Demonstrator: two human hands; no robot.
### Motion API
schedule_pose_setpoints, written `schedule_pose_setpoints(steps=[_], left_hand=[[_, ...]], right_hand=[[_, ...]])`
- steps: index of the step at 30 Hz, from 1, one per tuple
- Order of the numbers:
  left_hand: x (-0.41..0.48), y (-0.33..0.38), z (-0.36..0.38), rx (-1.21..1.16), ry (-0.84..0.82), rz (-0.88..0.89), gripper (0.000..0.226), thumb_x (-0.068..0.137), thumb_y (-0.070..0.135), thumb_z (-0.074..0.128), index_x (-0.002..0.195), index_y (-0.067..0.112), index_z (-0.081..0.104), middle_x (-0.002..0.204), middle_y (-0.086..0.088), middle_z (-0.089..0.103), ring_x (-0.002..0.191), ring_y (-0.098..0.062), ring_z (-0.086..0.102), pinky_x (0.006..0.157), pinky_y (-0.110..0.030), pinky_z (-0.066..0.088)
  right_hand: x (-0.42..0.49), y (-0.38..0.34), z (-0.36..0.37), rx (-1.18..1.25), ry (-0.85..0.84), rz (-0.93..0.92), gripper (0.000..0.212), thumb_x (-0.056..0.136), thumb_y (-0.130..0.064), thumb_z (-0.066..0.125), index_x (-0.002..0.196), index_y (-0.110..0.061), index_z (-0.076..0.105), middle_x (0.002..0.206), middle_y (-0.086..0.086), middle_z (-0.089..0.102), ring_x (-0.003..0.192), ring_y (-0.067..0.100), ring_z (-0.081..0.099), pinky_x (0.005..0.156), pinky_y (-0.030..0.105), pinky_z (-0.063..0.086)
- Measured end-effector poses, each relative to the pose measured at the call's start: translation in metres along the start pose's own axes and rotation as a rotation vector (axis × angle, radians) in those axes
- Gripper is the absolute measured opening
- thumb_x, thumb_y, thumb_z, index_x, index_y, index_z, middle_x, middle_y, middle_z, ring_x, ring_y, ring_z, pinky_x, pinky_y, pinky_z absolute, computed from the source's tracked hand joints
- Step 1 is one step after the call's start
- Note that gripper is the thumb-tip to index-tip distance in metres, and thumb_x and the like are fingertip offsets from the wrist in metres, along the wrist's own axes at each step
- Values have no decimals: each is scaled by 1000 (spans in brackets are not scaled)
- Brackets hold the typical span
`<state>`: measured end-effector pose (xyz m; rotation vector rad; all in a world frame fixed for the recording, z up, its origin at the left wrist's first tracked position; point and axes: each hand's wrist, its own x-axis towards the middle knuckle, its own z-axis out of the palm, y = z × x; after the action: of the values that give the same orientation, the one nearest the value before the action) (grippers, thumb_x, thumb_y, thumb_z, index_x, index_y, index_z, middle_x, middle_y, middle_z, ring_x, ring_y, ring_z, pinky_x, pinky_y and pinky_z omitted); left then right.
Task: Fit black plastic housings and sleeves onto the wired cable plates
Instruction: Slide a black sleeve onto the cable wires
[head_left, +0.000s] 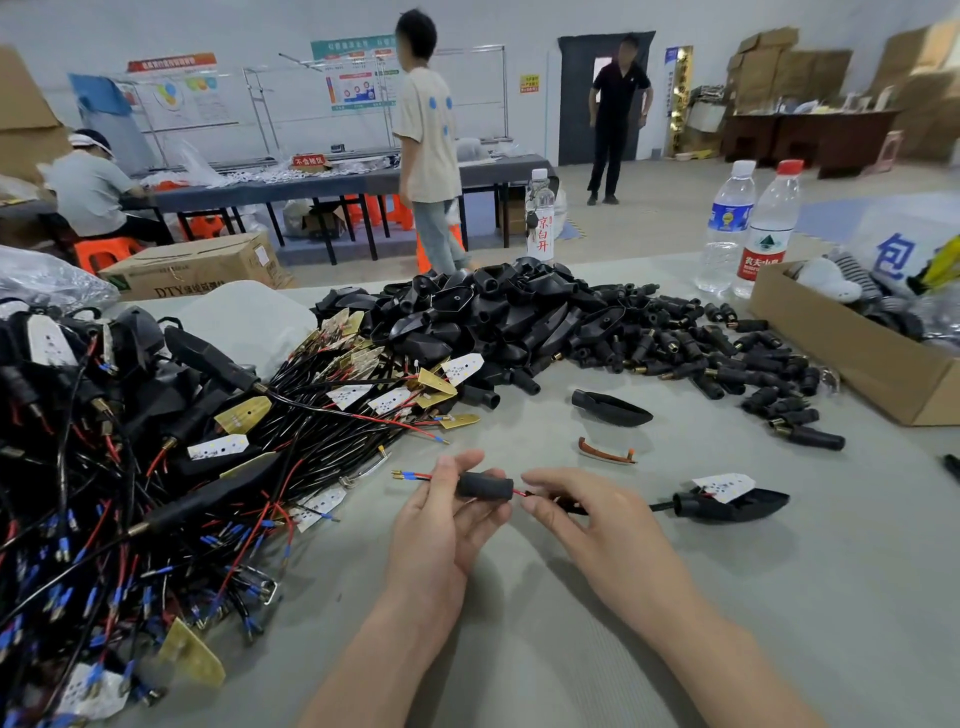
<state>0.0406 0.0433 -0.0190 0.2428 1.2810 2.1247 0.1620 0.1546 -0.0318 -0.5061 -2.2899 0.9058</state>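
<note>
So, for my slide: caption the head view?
Left hand holds black sleeve threaded on cable; right hand pinches the cable.

The grey-green matte table (519, 634) is carrying plenty. A tangle of black and red wired cable plates (130, 467) is sprawling on the left. A heap of black plastic housings (493, 312) is sitting mid-table, with small black tubular sleeves (727, 353) spreading beside it. A brown cardboard box (841, 358) is resting at the right edge, and two clear plastic water bottles (727, 228) are standing just behind.
</note>
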Motion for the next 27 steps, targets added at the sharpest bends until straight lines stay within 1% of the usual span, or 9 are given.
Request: schedule_pose_setpoints(steps=[2,5,8,10,13,16,20,22,27], left_hand=[[1,1,-1,1,6,6,38,102,37,46,109,6,69,88,-15,75,78,-21,73,64,-28,59],[1,0,-3,52,21,47,40,102,39,47,107,9,72,91,-11,75,80,-21,73,66,-28,59],[1,-5,-9,295,42,214,32,102,39,49,104,25,78,94,3,75,85,-8,71,73,-24,57],[1,-4,-13,394,46,272,28,100,42,51,105,33,77,89,10,74,79,0,65,78,-28,56],[0,0,-13,372,25,264,29,91,47,57,104,32,78,83,10,70,69,-2,59,78,-32,56],[1,0,-13,331,30,271,33,88,49,57,101,28,79,82,6,70,72,-4,61,67,-23,54],[4,-3,-17,391,85,297,27,96,46,55,102,34,78,78,11,68,71,-3,61,81,-33,56],[4,-2,-17,387,82,316,25,93,47,57,101,35,78,73,12,65,68,-6,60,83,-36,55],[4,-1,-18,360,82,328,25,90,47,59,99,35,78,77,10,65,74,-7,63,71,-27,55]], right_hand=[[1,0,-1,-87,-23,-30,15,94,-35,65,107,-35,72,98,-23,70,97,-2,60,85,18,46],[1,1,-1,-82,-26,-25,14,94,-34,64,105,-34,73,99,-22,70,97,-1,59,84,20,46],[1,3,0,-78,-38,-20,14,95,-35,62,105,-35,72,100,-24,69,96,-1,59,84,22,47],[2,4,1,-76,-36,-15,14,95,-36,62,106,-36,72,99,-24,68,96,0,59,85,23,48],[3,5,1,-67,-15,-13,14,95,-36,62,105,-35,72,99,-26,68,98,-2,59,85,19,46],[2,5,0,-66,-21,-14,14,95,-35,62,106,-35,71,99,-26,67,98,-1,58,84,16,44],[2,6,2,-85,-34,-21,14,95,-33,62,106,-35,71,98,-26,67,96,0,59,83,16,44],[3,7,2,-97,-36,-15,14,95,-34,62,106,-36,71,95,-29,64,96,0,58,83,16,44],[2,6,1,-98,-30,-23,13,95,-33,63,104,-36,71,90,-35,60,96,-2,57,83,13,43]])
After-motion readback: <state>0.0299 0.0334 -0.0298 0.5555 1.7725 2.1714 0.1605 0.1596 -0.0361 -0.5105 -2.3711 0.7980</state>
